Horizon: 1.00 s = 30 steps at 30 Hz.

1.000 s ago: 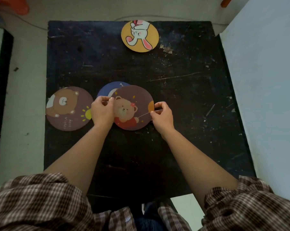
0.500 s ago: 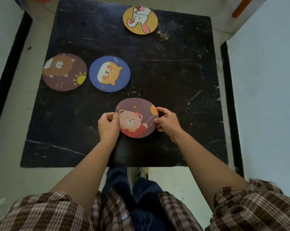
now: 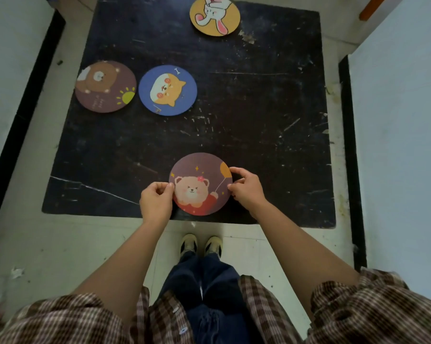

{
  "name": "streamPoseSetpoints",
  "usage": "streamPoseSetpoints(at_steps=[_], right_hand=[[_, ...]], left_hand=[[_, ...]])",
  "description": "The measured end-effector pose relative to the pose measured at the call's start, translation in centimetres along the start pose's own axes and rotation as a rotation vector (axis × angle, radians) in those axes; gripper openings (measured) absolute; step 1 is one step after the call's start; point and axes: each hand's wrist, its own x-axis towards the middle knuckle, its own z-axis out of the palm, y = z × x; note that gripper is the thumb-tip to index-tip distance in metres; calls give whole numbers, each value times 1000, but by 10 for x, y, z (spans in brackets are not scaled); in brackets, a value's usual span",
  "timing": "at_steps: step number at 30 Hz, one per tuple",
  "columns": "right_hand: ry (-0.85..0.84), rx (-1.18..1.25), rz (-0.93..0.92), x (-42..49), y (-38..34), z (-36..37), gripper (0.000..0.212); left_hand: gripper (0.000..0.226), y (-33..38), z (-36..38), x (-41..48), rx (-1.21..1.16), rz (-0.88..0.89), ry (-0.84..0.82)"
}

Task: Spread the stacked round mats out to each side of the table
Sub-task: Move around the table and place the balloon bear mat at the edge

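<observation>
A purple round mat with a bear in red (image 3: 200,183) sits close to the near edge of the black table (image 3: 259,115). My left hand (image 3: 156,201) pinches its left rim and my right hand (image 3: 245,188) pinches its right rim. A blue mat with a cat (image 3: 168,90) lies alone in the middle left. Beside it, at the left side, lies a brown mat with a bear and sun (image 3: 106,86). A yellow mat with a rabbit (image 3: 214,15) rests at the far edge.
The table's right half is bare and scratched. A pale wall (image 3: 403,120) rises on the right and a dark strip (image 3: 23,100) runs along the floor on the left. My shoes (image 3: 200,245) stand just below the near edge.
Both hands have drawn the purple bear mat off the blue cat mat and toward the near edge. The blue mat is now fully uncovered. The view has pulled back.
</observation>
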Motion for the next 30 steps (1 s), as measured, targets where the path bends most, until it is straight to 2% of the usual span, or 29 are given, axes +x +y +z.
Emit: streamPoseSetpoints(at_steps=[4, 11, 30], right_hand=[[49, -98, -75, -2, 4, 7, 46], [128, -166, -35, -5, 11, 12, 19], [209, -308, -48, -4, 7, 14, 16]], left_hand=[[15, -10, -10, -2, 44, 6, -29], [16, -10, -15, -3, 96, -3, -63], [12, -2, -17, -4, 132, -36, -57]])
